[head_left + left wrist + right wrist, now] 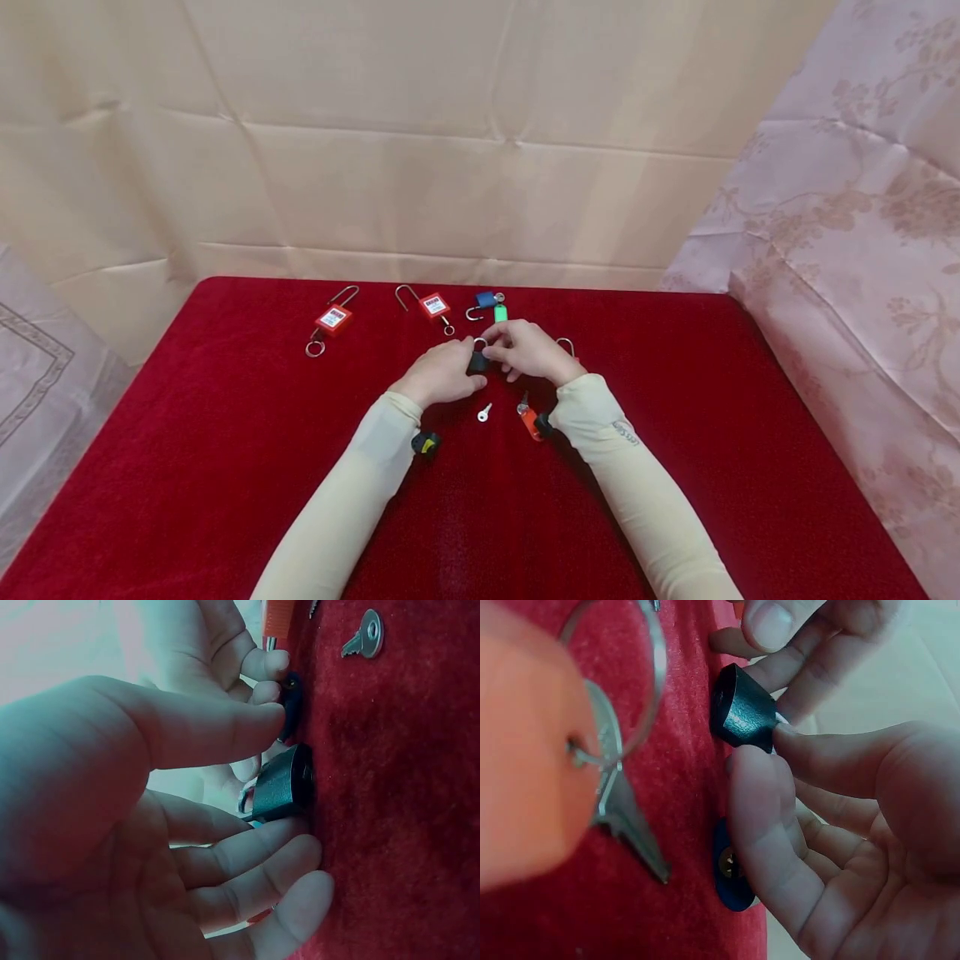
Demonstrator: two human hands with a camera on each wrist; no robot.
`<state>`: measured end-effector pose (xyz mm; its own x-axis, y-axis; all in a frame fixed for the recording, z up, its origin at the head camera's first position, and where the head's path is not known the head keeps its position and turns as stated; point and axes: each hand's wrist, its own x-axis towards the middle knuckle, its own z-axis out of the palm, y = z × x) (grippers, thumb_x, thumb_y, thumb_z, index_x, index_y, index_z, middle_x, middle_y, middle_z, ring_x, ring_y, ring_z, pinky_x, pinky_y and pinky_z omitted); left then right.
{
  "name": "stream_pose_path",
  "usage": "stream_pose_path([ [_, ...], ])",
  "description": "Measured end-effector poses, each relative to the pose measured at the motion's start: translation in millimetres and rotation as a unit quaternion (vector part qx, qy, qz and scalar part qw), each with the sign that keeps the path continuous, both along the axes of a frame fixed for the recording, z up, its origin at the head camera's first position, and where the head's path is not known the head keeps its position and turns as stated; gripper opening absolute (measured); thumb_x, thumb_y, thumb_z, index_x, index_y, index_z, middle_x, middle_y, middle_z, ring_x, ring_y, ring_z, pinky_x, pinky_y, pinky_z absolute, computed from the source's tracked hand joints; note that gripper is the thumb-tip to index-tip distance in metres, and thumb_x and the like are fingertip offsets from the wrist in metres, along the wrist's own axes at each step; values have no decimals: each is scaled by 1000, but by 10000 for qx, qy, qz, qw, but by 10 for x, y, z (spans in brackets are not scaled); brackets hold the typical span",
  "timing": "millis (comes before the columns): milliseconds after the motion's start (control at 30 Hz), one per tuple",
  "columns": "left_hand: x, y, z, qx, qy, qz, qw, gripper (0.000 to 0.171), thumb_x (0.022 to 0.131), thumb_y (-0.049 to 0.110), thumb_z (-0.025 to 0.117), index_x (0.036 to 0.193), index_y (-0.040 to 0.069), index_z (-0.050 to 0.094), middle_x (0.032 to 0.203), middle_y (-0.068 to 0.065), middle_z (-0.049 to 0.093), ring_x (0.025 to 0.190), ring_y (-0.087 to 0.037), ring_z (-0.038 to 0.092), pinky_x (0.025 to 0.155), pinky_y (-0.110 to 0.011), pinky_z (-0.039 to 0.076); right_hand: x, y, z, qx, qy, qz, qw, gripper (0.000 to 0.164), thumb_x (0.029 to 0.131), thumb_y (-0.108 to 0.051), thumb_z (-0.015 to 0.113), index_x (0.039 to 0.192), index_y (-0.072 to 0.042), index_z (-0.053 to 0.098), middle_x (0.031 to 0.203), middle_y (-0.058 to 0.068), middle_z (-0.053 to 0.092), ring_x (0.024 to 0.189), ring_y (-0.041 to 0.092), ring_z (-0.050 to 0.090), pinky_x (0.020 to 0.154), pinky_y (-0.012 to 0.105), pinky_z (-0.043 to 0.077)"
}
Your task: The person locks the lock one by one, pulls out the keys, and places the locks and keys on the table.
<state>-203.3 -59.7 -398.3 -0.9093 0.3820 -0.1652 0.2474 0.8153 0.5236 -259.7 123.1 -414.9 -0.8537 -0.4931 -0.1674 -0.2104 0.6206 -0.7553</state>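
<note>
Right hand (531, 350): thumb and finger pinch the black lock (478, 362) at one side, close to its shackle. Left hand (442, 373): fingers extended, fingertips against the lock's opposite side, thumb held apart from it. The black lock thus sits between the two hands, near the middle of the red cloth (675, 500); whether its shackle is fastened cannot be told. Beneath the right hand, a dark blue lock (731, 889) shows its keyhole. On the near side of the hands lie a silver key (484, 412) and, beside the right sleeve (630, 467), an orange tag (531, 422) with a ring and key. Beyond the hands, left to right: two red locks (333, 320) with open shackles, then a blue lock (486, 300) just beside a green tag (501, 313).
</note>
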Motion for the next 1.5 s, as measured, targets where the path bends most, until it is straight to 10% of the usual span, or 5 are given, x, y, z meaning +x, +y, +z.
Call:
stream_pose_path([
  [400, -13, -34, 42, -239, 207, -108, 9994, 22, 92, 25, 73, 103, 6, 68, 86, -5, 59, 76, -20, 53, 68, -34, 44, -20, 28, 55, -249, -99, -199, 9994, 29, 99, -12, 67, 126, -2, 66, 91, 10, 72, 64, 22, 67, 54, 37, 59],
  [833, 22, -108, 104, -232, 74, -179, 9995, 45, 94, 28, 71, 127, -1, 61, 93, -7, 59, 80, -21, 54, 70, -34, 46, -346, -68, 361, 803, 1877, -41, 9789, 32, 97, -12, 68, 128, -3, 68, 123, 11, 70, 104, 24, 67, 92, 38, 52],
  [1067, 32, -126, 136, -175, 96, -133, 9997, 61, 96, 29, 69, 143, -4, 51, 122, -17, 62, 96, -25, 57, 84, -39, 50, -512, -237, 388, 1153, 1795, 264, 9766, 39, 97, -3, 64, 136, 0, 62, 135, 15, 63, 122, 31, 59, 105, 41, 44],
  [1500, 24, -128, 111, -135, 93, -125, 9998, 61, 97, 29, 69, 143, -5, 50, 126, -18, 62, 101, -26, 59, 91, -41, 50, -734, -240, 102, 1658, 1386, -41, 9764, 49, 94, 0, 62, 142, 1, 56, 141, 16, 59, 122, 27, 57, 109, 38, 41],
])
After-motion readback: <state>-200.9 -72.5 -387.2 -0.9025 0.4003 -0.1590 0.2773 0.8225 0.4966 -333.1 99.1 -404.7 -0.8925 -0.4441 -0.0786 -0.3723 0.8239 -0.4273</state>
